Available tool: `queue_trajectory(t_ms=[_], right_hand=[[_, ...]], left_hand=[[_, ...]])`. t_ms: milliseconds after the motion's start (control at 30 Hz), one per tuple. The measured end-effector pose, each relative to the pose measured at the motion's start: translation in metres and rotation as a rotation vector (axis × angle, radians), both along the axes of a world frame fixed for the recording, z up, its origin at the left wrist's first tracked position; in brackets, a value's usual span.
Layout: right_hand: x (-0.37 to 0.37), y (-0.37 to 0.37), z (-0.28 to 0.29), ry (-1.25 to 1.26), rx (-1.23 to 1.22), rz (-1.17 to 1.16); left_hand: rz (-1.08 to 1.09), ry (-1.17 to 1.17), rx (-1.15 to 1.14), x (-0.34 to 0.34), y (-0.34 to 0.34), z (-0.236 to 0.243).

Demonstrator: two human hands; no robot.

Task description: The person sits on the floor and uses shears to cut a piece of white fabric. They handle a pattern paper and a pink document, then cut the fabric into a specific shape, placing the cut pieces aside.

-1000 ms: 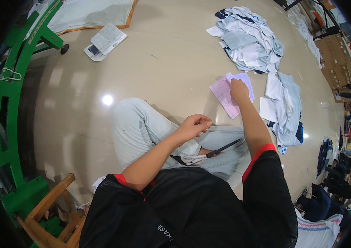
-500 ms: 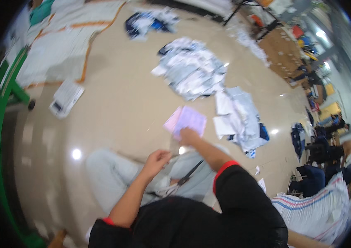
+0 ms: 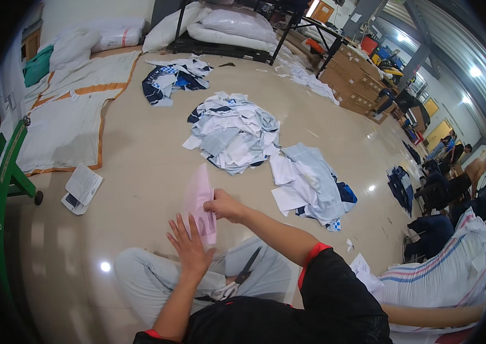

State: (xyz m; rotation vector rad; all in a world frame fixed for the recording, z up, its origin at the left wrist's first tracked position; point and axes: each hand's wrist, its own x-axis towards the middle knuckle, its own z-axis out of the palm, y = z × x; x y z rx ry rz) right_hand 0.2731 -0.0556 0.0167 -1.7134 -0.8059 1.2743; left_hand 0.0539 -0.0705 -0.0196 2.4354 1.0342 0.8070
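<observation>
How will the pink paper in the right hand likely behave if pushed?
The pink paper looks thin, so probably light and floppy. Its blurred upper end suggests it may flutter. Held near one edge by the right hand, it would likely bend.

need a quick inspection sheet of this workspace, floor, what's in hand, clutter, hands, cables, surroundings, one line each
surface: glossy beige floor, reflecting lights
job's things: pink paper, held up in front of the lap; scissors lying on the lap, dark blades pointing away
clutter: three cloth piles ahead, mostly white, pale grey and navy; printed papers on the floor at left
hands: right hand grips the paper; left hand is spread at its near edge, contact unclear
cables: nothing seen for certain
surroundings: green frame at left; cardboard boxes at far right; striped white sack at near right
</observation>
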Motion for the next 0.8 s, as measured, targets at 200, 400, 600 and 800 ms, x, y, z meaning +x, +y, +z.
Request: queue_trajectory(t_ms=[200,400,600,800], right_hand=[[-0.041,-0.05,0.036,0.788,0.13,-0.222],[-0.056,-0.08,0.089,-1.107,0.677,-0.126],[-0.07,-0.068,0.153,-0.844,0.569,0.278],[-0.066,-0.068,0.148,-0.554,0.439,0.24]], left_hand=[[-0.305,-0.362,-0.254,-0.016,0.032,0.033],[-0.344,-0.602,-1.117,-0.024,0.061,0.051],[-0.673,-0.519,-1.352,-0.034,0.052,0.089],[-0.624,-0.556,-1.224,-0.038,0.037,0.099]])
